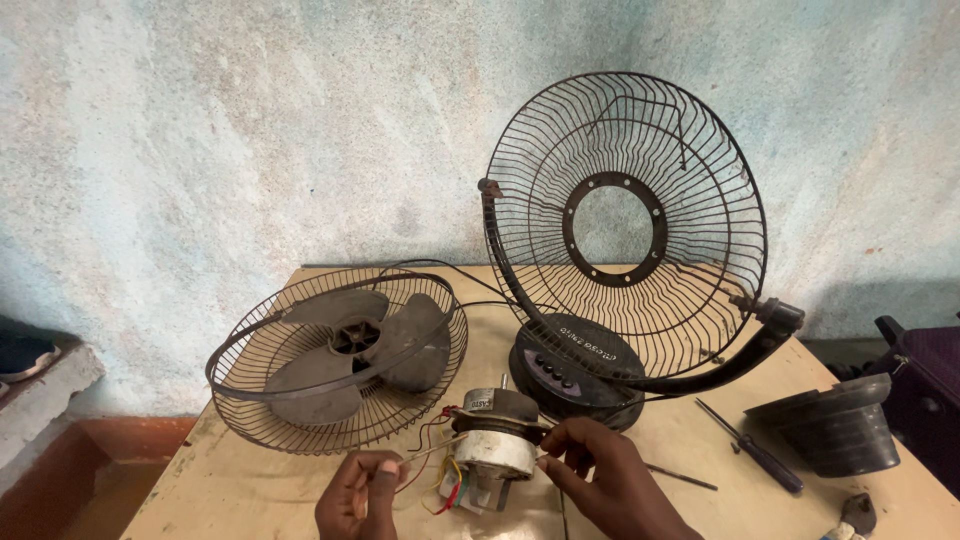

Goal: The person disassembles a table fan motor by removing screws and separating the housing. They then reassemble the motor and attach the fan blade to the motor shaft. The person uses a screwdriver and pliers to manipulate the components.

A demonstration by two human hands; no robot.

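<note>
At the table's near edge, the left hand [362, 493] pinches a thin tool [432, 450] pointing right into the fan motor [495, 440], which stands between both hands, shaft up. The right hand [605, 480] grips the motor's right side. Tool tip and both wrists are hidden.

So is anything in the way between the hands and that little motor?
Nothing visible. The right hand already touches the side of the fan motor. The left hand holds a thin tool whose tip reaches the motor, with only loose coloured wires between.
</note>
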